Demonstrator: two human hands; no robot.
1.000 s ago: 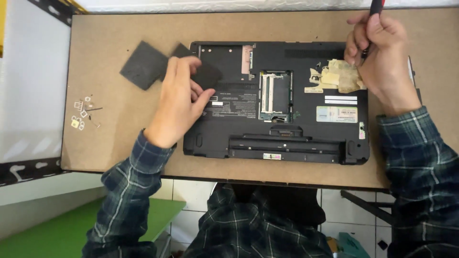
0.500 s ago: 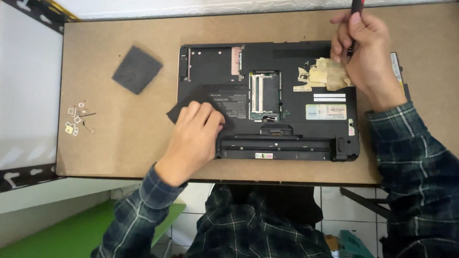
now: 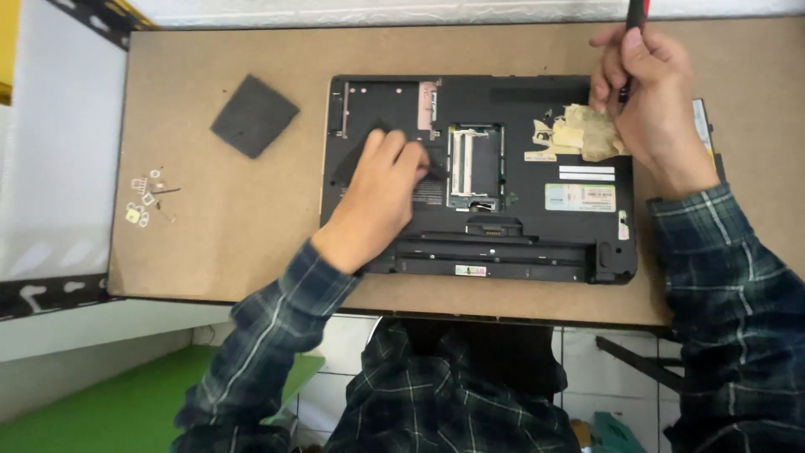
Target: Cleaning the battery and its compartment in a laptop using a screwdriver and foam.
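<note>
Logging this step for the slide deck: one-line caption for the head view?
Left hand presses a black flat cover panel onto an upturned black laptop; right hand grips a red-handled tool.

Your laptop (image 3: 503,243) looked like matt black plastic, with crumpled, dull yellowish tape (image 3: 583,132) and glossy paper labels (image 3: 580,197). The table (image 3: 251,235) was rough, matt brown fibreboard. The loose cover (image 3: 254,115) looked dark and matt. Your sleeves (image 3: 277,335) were soft plaid cloth.
</note>
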